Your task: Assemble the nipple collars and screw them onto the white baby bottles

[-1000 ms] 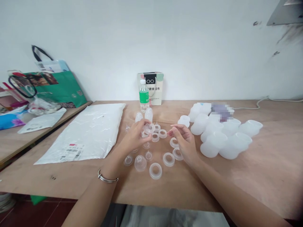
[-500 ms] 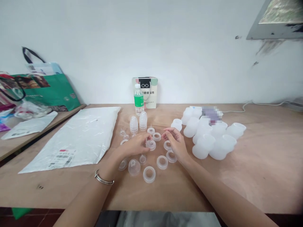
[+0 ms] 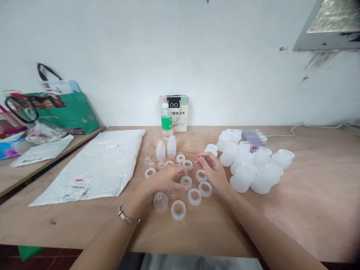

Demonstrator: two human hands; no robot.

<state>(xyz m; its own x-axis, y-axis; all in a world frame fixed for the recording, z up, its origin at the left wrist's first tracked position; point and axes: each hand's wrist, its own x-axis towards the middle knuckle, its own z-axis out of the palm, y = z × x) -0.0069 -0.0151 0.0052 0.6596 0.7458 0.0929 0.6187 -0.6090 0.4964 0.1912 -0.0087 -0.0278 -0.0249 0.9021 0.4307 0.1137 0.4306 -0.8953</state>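
Note:
My left hand [image 3: 172,177] reaches in over the loose parts, thumb and fingers apart. Between them, at the fingertips, lies a translucent collar ring [image 3: 186,182] with a clear teat-like piece in its middle; the thumb overlaps its lower edge. My right hand [image 3: 211,166] hovers with curled fingers, thumb against fingertips; whatever they may pinch does not show. Close below it rest open rings [image 3: 205,189]. Two small clear-capped bottles [image 3: 171,147] stand behind. Small clear teats [image 3: 161,165] sit left of them, and a clear dome cap [image 3: 161,201] stands near my left wrist.
Several frosted white bottle bodies [image 3: 243,177] are grouped on the right. A water bottle [image 3: 167,123] and paper bag [image 3: 182,112] stand by the wall. The white mailing bag [image 3: 92,161] lies left, with a green bag [image 3: 67,116] beyond on another surface.
My left hand has shifted slightly right and toward me, and the ring with the teat-like piece has moved the same way. My right hand stays almost in place.

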